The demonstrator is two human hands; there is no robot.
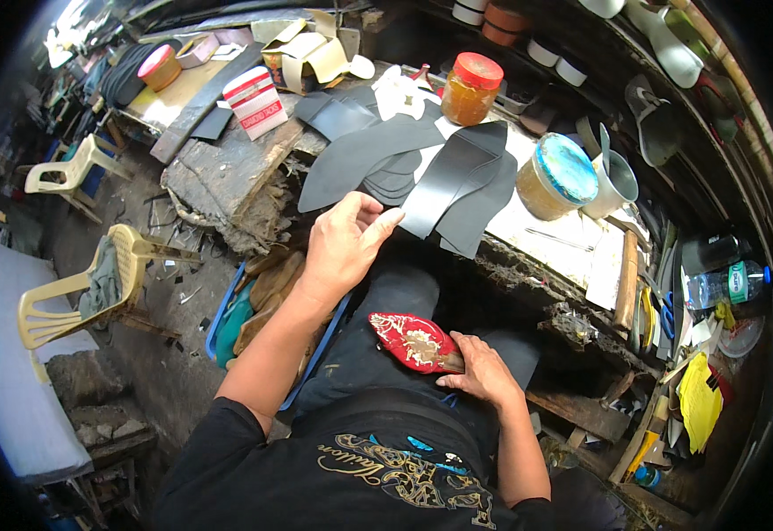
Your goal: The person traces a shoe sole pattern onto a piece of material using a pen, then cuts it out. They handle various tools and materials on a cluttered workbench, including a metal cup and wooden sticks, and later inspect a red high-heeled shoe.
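Across my lap lies a red shoe upper (389, 330), pointed toe to the left, its underside up with gathered red edges and a rough tan patch. My right hand (485, 367) is wrapped round its narrower end. My left hand (348, 237) is raised at the bench's near edge, fingers curled and thumb close to the index finger. Its thumb tip meets, or hangs just over, the corner of a shiny black strip (457, 177). Whether anything is pinched there I cannot make out. Beside the strip lie a curved black sheet (351, 164) and several stacked black sole-shaped pieces (392, 180).
On the worn bench (227, 181) stand a red-lidded jar (472, 88), a blue-lidded tub (556, 177), a metal mug (615, 186) and a red-and-white box (255, 103). A wooden-handled tool (626, 283) lies right. A blue crate (218, 327) with cloth and plastic chairs (121, 274) stand left.
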